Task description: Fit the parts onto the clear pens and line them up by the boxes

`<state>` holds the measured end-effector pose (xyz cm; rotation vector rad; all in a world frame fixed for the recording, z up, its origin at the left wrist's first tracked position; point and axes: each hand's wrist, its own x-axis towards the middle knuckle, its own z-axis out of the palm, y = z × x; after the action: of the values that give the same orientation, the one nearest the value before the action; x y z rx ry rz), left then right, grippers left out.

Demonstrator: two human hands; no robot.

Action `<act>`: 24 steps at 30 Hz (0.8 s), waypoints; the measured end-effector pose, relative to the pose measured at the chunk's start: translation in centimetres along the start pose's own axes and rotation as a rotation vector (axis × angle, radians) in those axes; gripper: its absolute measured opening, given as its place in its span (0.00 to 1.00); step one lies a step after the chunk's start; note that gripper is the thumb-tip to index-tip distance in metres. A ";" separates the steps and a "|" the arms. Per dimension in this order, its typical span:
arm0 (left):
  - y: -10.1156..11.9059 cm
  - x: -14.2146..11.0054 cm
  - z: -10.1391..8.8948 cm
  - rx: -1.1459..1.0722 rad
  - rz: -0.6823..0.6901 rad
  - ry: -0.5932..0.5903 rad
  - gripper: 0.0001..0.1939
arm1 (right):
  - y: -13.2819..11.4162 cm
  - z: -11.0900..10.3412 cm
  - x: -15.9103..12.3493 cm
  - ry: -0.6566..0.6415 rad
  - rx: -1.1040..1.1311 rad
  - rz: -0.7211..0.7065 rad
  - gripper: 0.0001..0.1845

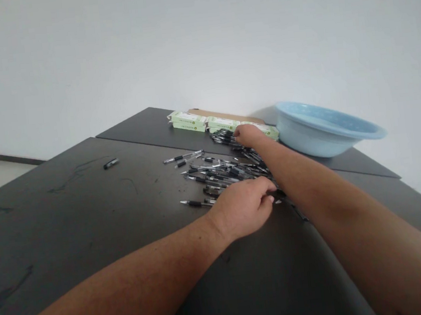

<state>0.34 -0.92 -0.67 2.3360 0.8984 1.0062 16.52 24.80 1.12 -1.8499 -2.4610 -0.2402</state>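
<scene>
Gel pens [216,176] lie heaped on the desk [148,244], seemingly being gathered. The left hand [244,206] curls at the near edge, the right hand [249,136] by green cartons [189,125]; whether either pinches anything, I cannot tell. The next move calls for lining up barrels.

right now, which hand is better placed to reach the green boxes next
Likely the right hand: it's at the far end of the pen pile, close to the green boxes. The left hand is at the pile's near side, farther from them.
</scene>
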 end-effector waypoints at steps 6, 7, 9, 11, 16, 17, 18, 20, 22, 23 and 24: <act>-0.1 0.1 0.0 0.026 0.024 -0.019 0.12 | 0.1 -1.1 -1.3 0.092 0.029 0.020 0.14; -0.2 0.1 0.1 0.032 0.027 -0.020 0.12 | 0.3 -1.7 -1.9 0.115 0.036 0.024 0.15; -0.3 0.1 0.1 0.047 0.031 -0.022 0.12 | 1.0 -3.0 -3.6 0.157 0.050 0.025 0.16; -0.4 0.1 0.2 0.062 0.038 -0.024 0.11 | 1.7 -4.3 -6.0 0.191 0.063 0.020 0.17; -0.6 0.3 0.2 0.071 0.074 -0.016 0.09 | 3.6 -6.7 -14.8 0.259 0.108 0.030 0.17; -0.6 0.3 0.3 0.066 0.073 -0.004 0.09 | 4.0 -6.9 -16.7 0.265 0.131 0.030 0.17; -0.6 0.3 0.3 0.067 0.068 -0.002 0.09 | 4.3 -7.1 -18.5 0.263 0.141 0.042 0.17; -0.7 0.3 0.3 0.069 0.056 -0.010 0.09 | 5.0 -7.2 -21.5 0.246 0.154 0.077 0.16; -0.8 0.3 0.2 0.073 0.039 -0.015 0.08 | 5.8 -7.1 -23.8 0.237 0.163 0.129 0.16; -0.8 0.3 0.2 0.077 0.041 -0.011 0.08 | 6.2 -6.9 -24.7 0.236 0.167 0.152 0.15; -0.9 0.4 0.1 0.071 0.048 -0.013 0.08 | 6.7 -6.6 -25.5 0.238 0.171 0.173 0.15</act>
<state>0.30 -0.10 -1.11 2.4307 0.8908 0.9917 29.76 1.40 4.79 -1.8309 -2.0845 -0.2189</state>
